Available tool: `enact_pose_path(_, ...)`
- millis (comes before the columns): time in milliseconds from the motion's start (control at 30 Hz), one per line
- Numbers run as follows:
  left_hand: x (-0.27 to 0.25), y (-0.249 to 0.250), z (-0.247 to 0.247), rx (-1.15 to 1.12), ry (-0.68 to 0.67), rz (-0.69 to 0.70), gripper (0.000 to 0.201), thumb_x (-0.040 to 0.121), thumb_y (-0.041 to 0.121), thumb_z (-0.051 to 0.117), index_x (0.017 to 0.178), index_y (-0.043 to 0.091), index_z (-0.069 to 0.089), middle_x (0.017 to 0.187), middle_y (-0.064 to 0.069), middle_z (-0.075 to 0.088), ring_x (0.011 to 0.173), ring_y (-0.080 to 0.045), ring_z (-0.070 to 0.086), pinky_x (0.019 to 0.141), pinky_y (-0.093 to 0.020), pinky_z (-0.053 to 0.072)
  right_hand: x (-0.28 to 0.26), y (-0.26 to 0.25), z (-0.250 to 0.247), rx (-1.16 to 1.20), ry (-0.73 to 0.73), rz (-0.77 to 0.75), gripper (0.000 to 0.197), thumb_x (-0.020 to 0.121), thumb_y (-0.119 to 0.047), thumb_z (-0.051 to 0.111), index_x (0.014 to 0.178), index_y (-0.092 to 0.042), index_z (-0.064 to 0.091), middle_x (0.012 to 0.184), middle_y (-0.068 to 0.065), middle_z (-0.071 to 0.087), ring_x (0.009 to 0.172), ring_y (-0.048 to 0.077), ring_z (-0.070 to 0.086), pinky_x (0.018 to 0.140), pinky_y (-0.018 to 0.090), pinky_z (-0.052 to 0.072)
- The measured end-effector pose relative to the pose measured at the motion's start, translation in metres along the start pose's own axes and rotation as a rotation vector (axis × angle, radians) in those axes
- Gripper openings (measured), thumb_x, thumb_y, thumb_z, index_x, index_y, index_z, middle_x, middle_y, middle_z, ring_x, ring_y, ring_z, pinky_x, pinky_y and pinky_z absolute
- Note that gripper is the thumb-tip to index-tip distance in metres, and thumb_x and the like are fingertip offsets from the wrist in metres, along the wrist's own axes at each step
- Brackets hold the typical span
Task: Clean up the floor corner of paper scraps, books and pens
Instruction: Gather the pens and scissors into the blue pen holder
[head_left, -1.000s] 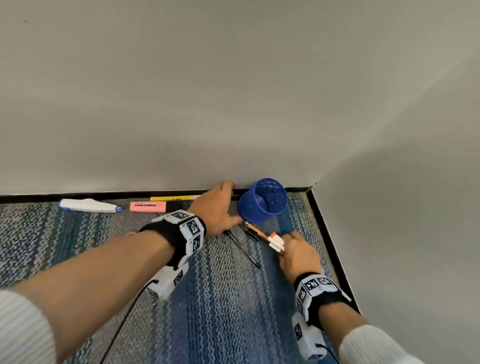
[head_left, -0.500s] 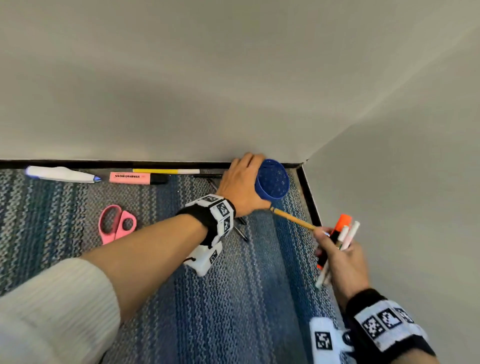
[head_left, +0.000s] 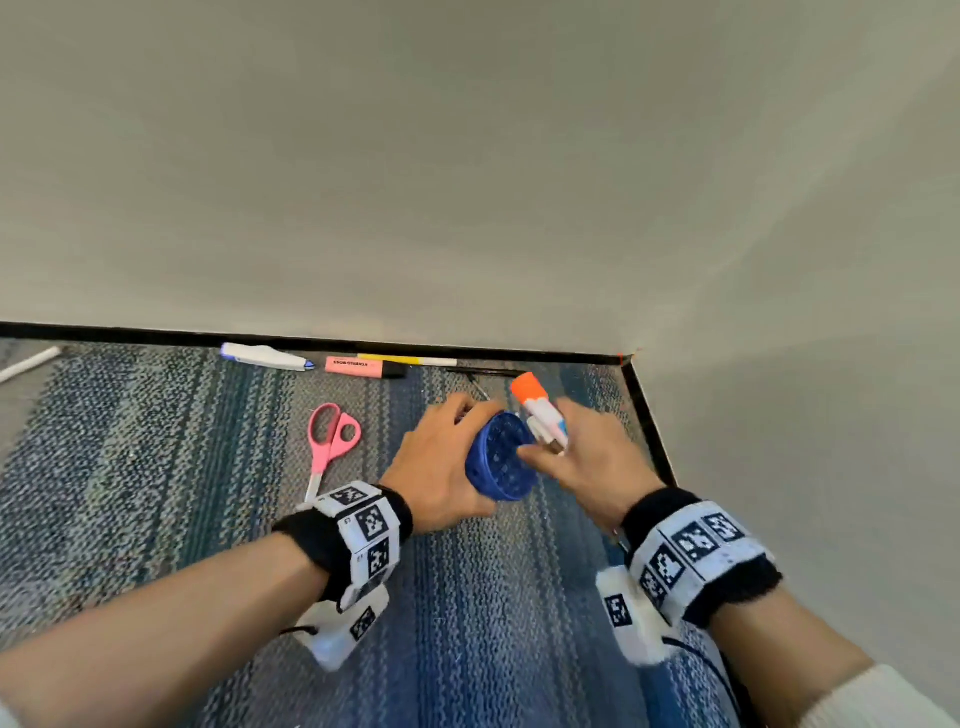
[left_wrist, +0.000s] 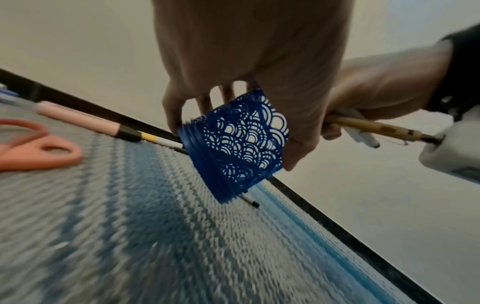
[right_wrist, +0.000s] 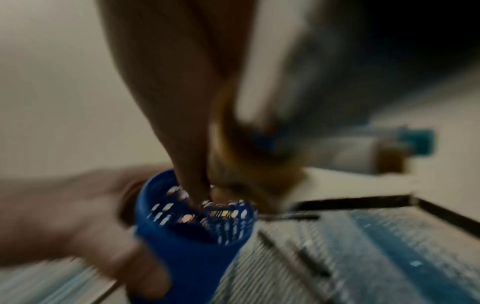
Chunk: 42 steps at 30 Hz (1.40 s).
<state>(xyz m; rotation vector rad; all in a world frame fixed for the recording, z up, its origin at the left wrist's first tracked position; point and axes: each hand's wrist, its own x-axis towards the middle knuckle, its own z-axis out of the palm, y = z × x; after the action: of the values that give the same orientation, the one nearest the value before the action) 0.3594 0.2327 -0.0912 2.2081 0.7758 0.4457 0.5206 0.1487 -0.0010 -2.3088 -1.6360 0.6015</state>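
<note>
Left hand: fingers and thumb curled round blue perforated plastic pen cup, held tilted above striped blue-grey carpet near wall corner | right hand: closed on bundle of pens and markers, orange cap up, fingertips at cup's rim | pink-handled scissors on carpet, left of cup

Tilted blue lattice pen cup off the carpet; orange-capped pen bundle at its mouth.

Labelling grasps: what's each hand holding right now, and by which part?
Left hand grips the blue pen cup around its perforated side wall. Right hand holds a bundle of pens around mid-shaft, ends sticking out both sides.
</note>
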Motion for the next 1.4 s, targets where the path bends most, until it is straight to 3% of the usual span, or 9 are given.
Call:
enact_pose_path(100, -0.033, -0.009, -0.004, 0.066, 0.022, -0.113, 0.082, 0.042, 0.059, 0.064, 0.115, 0.029, 0.044, 0.108, 0.007, 0.038, 0.095, -0.022, 0.048, 0.077, -0.047, 0.05, -0.001, -0.035, 0.028, -0.316, -0.207, -0.063, 0.029, 0.085, -0.031, 0.063, 0.106, -0.013, 0.054, 0.107, 0.017, 0.065, 0.099, 0.035, 0.062, 0.077, 0.035, 0.046)
enact_pose_path(267, -0.053, -0.029, -0.027, 0.119, 0.135, -0.237, 0.093, 0.04, 0.061, 0.062, 0.123, 0.022, 0.046, 0.112, 0.001, 0.046, 0.102, -0.026, 0.052, 0.084, -0.045, 0.05, -0.001, -0.073, 0.036, -0.473, -0.266, -0.132, 0.033, 0.089, -0.029, 0.057, 0.114, -0.008, 0.055, 0.114, 0.02, 0.063, 0.103, 0.038, 0.061, 0.082, 0.038, 0.048)
enact_pose_path(500, -0.056, -0.014, -0.038, 0.206, -0.09, -0.035, 0.092, 0.052, 0.048, 0.076, 0.133, 0.023, 0.04, 0.119, 0.004, 0.043, 0.101, -0.021, 0.052, 0.084, -0.042, 0.05, -0.002, -0.105, 0.043, -0.77, -0.392, -0.324, 0.034, 0.086, -0.021, 0.061, 0.116, -0.005, 0.058, 0.115, 0.014, 0.063, 0.104, 0.034, 0.064, 0.083, 0.039, 0.051)
enact_pose_path(733, -0.048, -0.028, -0.032, -0.09, 0.073, -0.141, 0.082, 0.052, 0.036, 0.083, 0.122, 0.02, 0.046, 0.108, 0.008, 0.042, 0.094, -0.013, 0.053, 0.082, -0.032, 0.049, 0.017, -0.08, 0.043, -0.246, -0.136, -0.368, 0.048, 0.077, -0.031, 0.071, 0.118, -0.012, 0.057, 0.113, 0.005, 0.058, 0.103, 0.023, 0.058, 0.088, 0.032, 0.046)
enact_pose_path(900, -0.029, -0.041, -0.031, -0.14, 0.222, -0.215, 0.083, 0.056, 0.035, 0.087, 0.126, 0.022, 0.045, 0.115, 0.006, 0.044, 0.101, -0.01, 0.05, 0.088, -0.023, 0.043, 0.051, -0.018, 0.031, 0.164, 0.401, 0.017, 0.012, 0.086, -0.029, 0.066, 0.092, -0.02, 0.064, 0.088, -0.004, 0.068, 0.082, 0.016, 0.064, 0.081, 0.035, 0.053)
enact_pose_path(1033, -0.025, -0.052, -0.018, -0.259, 0.184, -0.247, 0.084, 0.06, 0.031, 0.083, 0.128, 0.032, 0.034, 0.119, 0.009, 0.051, 0.107, -0.009, 0.054, 0.096, -0.033, 0.048, 0.06, 0.033, 0.059, -0.04, 0.084, 0.284, 0.011, 0.088, -0.027, 0.063, 0.094, -0.018, 0.065, 0.097, 0.005, 0.07, 0.094, 0.025, 0.065, 0.087, 0.034, 0.051)
enact_pose_path(1233, -0.018, -0.063, -0.012, -0.357, 0.184, -0.265, 0.083, 0.063, 0.035, 0.084, 0.126, 0.048, 0.032, 0.122, 0.017, 0.054, 0.112, -0.003, 0.056, 0.097, -0.035, 0.05, 0.047, 0.059, 0.108, -0.328, -0.154, 0.238, 0.031, 0.094, -0.036, 0.054, 0.112, -0.011, 0.048, 0.116, 0.009, 0.051, 0.106, 0.03, 0.056, 0.086, 0.035, 0.044)
enact_pose_path(1300, -0.014, -0.067, -0.014, -0.368, 0.172, -0.274, 0.088, 0.062, 0.039, 0.085, 0.133, 0.041, 0.032, 0.126, 0.015, 0.053, 0.115, -0.004, 0.055, 0.1, -0.036, 0.049, 0.049, 0.064, 0.105, -0.239, -0.141, 0.148, 0.018, 0.096, -0.03, 0.051, 0.103, -0.013, 0.049, 0.103, 0.007, 0.056, 0.094, 0.027, 0.058, 0.078, 0.034, 0.042)
enact_pose_path(1400, -0.01, -0.072, -0.015, -0.398, 0.182, -0.28, 0.088, 0.061, 0.039, 0.087, 0.133, 0.039, 0.036, 0.126, 0.014, 0.054, 0.113, -0.003, 0.057, 0.098, -0.035, 0.05, 0.055, 0.073, 0.087, 0.369, -0.006, 0.198, 0.008, 0.094, -0.013, 0.059, 0.089, -0.013, 0.053, 0.089, 0.011, 0.065, 0.076, 0.02, 0.064, 0.072, 0.032, 0.053)
